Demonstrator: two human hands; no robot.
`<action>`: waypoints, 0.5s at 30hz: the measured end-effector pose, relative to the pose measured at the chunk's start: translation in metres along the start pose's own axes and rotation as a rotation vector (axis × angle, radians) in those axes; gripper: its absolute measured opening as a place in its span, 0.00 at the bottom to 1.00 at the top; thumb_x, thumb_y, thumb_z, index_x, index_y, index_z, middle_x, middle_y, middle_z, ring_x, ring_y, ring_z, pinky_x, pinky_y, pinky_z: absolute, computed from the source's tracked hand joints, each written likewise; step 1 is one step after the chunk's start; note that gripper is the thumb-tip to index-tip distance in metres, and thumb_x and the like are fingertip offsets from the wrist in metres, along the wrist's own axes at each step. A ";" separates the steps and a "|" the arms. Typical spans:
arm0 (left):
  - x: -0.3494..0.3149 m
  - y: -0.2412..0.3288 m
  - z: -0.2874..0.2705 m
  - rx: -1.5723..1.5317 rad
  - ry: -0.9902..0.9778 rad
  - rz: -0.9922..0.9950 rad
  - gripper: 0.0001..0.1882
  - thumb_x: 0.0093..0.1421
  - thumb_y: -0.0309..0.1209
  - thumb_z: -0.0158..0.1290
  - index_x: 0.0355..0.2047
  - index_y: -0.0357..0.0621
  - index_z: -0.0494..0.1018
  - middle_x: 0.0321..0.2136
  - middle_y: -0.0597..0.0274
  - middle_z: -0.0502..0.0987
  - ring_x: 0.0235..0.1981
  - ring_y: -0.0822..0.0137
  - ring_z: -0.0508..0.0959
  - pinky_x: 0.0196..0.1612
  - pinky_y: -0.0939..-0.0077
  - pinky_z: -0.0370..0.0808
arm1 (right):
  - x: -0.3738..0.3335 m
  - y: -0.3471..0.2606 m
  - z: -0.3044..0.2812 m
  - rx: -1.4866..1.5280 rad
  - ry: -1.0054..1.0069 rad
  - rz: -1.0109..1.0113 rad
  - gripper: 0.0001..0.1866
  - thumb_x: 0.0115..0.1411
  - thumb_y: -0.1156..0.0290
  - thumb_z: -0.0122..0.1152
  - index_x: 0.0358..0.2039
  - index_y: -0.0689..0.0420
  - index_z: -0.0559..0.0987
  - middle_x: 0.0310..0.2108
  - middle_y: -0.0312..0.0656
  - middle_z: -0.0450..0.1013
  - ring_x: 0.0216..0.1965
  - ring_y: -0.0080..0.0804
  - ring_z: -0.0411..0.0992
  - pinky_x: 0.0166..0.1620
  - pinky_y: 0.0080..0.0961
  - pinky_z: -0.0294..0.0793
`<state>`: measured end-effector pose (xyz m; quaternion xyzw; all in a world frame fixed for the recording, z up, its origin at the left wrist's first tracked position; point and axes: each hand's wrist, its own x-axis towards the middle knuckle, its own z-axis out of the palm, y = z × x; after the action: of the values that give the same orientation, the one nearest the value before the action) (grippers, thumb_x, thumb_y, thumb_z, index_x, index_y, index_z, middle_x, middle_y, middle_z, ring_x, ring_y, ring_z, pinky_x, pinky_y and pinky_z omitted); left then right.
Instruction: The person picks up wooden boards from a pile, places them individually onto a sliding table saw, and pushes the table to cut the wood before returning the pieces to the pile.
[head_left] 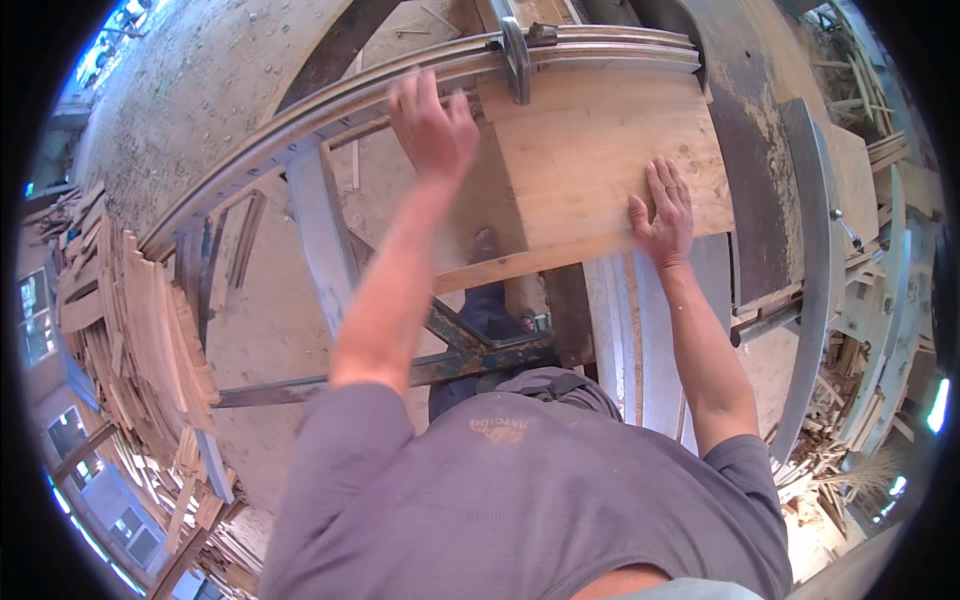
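A pale plywood board (pixel 600 150) lies on the saw-bench frame in front of me, its left part in shadow. My right hand (pixel 665 215) rests flat on the board's right half, fingers stretched out and holding nothing. Off the board's far left corner is my left hand (pixel 435 125), slightly smeared by motion. Its fingers are apart and loosely bent, with nothing seen in them, close to the long metal fence rail (pixel 400 75). A metal flip stop (pixel 516 60) sits on that rail and hangs over the board's far edge.
A dark, dust-covered machine table (pixel 755 150) stands right of the board. Beneath the board are a light metal bed (pixel 610 340) and a steel crossbar (pixel 400 370). Wood offcuts (pixel 130 310) are heaped at the left, and more scrap wood (pixel 850 400) lies at the right.
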<state>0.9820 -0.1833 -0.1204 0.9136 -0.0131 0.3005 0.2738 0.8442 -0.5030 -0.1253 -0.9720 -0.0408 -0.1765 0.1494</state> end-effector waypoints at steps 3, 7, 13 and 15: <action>-0.061 0.033 -0.015 -0.325 -0.388 -0.530 0.22 0.58 0.34 0.58 0.48 0.31 0.74 0.51 0.40 0.75 0.49 0.47 0.75 0.59 0.53 0.68 | 0.001 -0.001 0.001 0.004 -0.010 -0.006 0.29 0.60 0.59 0.61 0.59 0.60 0.75 0.65 0.48 0.66 0.68 0.46 0.60 0.69 0.41 0.56; -0.076 0.049 -0.010 -0.584 -0.683 -0.822 0.18 0.57 0.38 0.59 0.34 0.30 0.79 0.27 0.42 0.81 0.34 0.44 0.82 0.44 0.53 0.76 | 0.005 0.000 0.002 0.001 -0.021 0.005 0.28 0.61 0.61 0.60 0.59 0.60 0.74 0.65 0.48 0.67 0.68 0.46 0.60 0.69 0.42 0.56; -0.052 0.063 -0.012 -0.120 -0.866 -0.603 0.23 0.58 0.44 0.57 0.31 0.29 0.80 0.33 0.31 0.80 0.39 0.38 0.82 0.44 0.52 0.77 | 0.001 -0.004 -0.001 -0.033 -0.036 0.047 0.26 0.62 0.63 0.59 0.58 0.62 0.75 0.64 0.49 0.67 0.68 0.46 0.61 0.69 0.43 0.56; -0.051 0.065 -0.011 -0.057 -0.890 -0.573 0.24 0.58 0.45 0.56 0.31 0.29 0.80 0.34 0.30 0.80 0.40 0.37 0.81 0.46 0.52 0.77 | 0.002 -0.006 -0.004 -0.018 -0.029 0.051 0.25 0.62 0.64 0.59 0.57 0.63 0.76 0.63 0.49 0.68 0.68 0.47 0.61 0.69 0.44 0.57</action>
<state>0.9226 -0.2401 -0.1096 0.9119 0.1137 -0.2038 0.3377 0.8439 -0.4980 -0.1196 -0.9765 -0.0165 -0.1590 0.1443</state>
